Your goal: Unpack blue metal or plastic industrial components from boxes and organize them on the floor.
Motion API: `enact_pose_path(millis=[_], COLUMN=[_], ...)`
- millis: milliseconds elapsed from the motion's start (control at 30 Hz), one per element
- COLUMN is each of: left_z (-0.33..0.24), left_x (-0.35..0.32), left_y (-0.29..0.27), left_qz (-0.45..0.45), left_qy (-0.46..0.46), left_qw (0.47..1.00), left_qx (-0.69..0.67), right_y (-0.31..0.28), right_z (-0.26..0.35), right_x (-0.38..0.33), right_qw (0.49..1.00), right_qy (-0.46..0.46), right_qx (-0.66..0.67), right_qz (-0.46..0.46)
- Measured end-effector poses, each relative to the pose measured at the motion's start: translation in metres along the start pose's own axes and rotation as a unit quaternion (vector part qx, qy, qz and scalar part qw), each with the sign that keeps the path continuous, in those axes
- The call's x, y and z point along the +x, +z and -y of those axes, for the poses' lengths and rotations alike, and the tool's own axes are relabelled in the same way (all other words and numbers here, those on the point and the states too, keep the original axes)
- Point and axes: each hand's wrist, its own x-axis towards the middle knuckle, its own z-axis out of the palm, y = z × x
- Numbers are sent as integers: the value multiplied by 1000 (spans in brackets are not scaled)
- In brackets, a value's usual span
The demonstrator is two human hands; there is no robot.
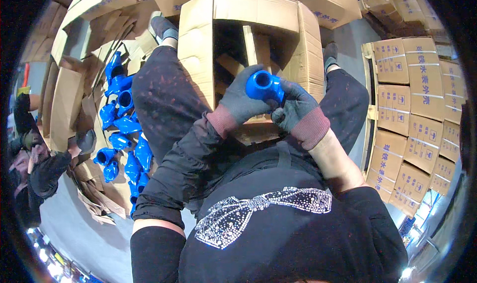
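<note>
In grey knitted gloves with maroon cuffs, both hands hold one glossy blue water meter housing (275,87) over an open carton. Its round open mouth faces up toward me. My left hand (239,98) is closed round its left side, with fingers along the far edge. My right hand (299,106) grips the right and lower side, its thumb and fingers bent against the body. Between my spread legs stands the cardboard carton (198,49), flaps raised. Strips of cardboard (249,45) stand inside it; the rest of its inside is dark.
Several more blue housings (133,168) lie heaped on cardboard to my left. Flattened cardboard pieces (67,104) lean beyond them, near another person (42,164) at the far left. Strapped cartons (392,151) are stacked on a pallet at right. More boxes (318,5) stand ahead.
</note>
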Motion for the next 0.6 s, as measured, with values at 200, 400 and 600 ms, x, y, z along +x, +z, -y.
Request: enact_pose_path(millis=[200, 400, 600], left_z=[1, 6, 8], left_x=[-1, -2, -7], left_y=[-2, -12, -16], left_qz=[-36, 49, 57], left_qy=[48, -78, -181], left_qw=[998, 896, 820], left_qx=[27, -435, -540], right_y=[7, 41, 44], right_z=[-8, -6, 5], right_x=[-2, -19, -12], right_qw=[998, 934, 649], right_qy=[-44, -114, -326], right_qx=[-32, -337, -685], right_qz=[27, 1, 44])
